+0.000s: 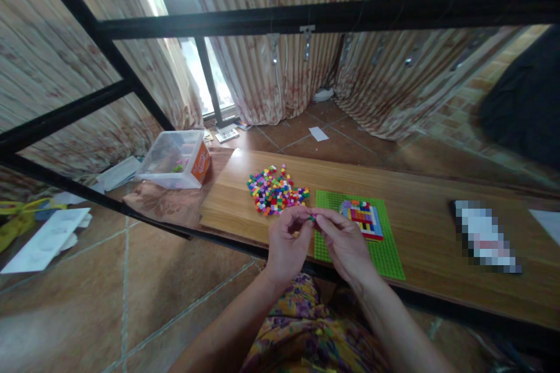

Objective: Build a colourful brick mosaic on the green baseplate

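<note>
Left hand [286,239], right hand [345,240] — tiny bricks [312,217] in a two-handed fingertip pinch.

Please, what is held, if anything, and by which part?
A tiny green and pink piece, between left grip and right grip fingertips; held part too small to tell.
</note>
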A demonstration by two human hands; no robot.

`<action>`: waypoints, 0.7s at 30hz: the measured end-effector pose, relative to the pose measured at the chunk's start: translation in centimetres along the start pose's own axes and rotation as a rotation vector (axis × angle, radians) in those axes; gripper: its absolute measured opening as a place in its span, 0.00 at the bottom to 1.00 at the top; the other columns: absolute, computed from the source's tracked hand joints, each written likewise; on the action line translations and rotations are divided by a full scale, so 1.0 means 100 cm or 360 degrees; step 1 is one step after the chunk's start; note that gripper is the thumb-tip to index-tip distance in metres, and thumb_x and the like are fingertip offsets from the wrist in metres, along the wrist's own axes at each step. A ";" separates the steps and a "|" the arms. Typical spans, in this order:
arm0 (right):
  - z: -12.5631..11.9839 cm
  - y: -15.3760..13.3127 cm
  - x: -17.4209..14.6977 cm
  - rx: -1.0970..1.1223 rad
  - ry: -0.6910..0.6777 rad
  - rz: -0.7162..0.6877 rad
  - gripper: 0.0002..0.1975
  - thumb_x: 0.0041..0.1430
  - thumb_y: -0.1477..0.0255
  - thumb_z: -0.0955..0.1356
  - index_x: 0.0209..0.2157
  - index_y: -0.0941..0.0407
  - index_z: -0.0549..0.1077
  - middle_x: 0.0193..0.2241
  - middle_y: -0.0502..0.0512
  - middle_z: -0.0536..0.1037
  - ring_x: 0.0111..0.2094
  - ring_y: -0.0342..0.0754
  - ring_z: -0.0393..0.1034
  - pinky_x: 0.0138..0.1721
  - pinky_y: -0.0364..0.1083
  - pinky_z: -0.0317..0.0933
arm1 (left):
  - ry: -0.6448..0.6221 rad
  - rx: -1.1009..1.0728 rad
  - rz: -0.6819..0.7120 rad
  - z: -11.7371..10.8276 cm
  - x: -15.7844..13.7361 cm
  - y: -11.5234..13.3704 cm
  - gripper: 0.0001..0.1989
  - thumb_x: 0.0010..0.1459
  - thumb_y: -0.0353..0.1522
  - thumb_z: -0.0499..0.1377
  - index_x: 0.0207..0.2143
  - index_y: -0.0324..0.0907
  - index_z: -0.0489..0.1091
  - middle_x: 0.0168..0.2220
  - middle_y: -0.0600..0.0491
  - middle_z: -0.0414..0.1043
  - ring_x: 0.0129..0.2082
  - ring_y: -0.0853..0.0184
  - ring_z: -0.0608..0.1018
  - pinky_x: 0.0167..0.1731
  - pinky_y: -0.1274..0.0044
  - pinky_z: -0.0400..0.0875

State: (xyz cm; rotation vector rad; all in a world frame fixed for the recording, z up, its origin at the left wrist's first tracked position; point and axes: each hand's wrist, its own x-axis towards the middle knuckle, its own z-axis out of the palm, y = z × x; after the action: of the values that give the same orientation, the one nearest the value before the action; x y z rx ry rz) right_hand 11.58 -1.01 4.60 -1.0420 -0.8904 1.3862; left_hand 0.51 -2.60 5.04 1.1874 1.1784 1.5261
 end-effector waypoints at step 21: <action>0.008 0.023 -0.015 -0.0104 0.0176 -0.0010 0.10 0.53 0.63 0.72 0.36 0.52 0.81 0.39 0.56 0.82 0.43 0.51 0.75 0.50 0.54 0.66 | 0.0106 -0.0124 -0.0266 -0.003 -0.003 -0.010 0.04 0.51 0.28 0.64 0.31 0.39 0.72 0.29 0.54 0.76 0.30 0.70 0.77 0.34 0.77 0.76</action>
State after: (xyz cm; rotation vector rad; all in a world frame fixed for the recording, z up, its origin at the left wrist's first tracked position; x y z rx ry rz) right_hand 10.00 -2.64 2.84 -1.1534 -0.8613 1.2888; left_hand 0.31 -2.80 3.97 0.9687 1.2192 1.4802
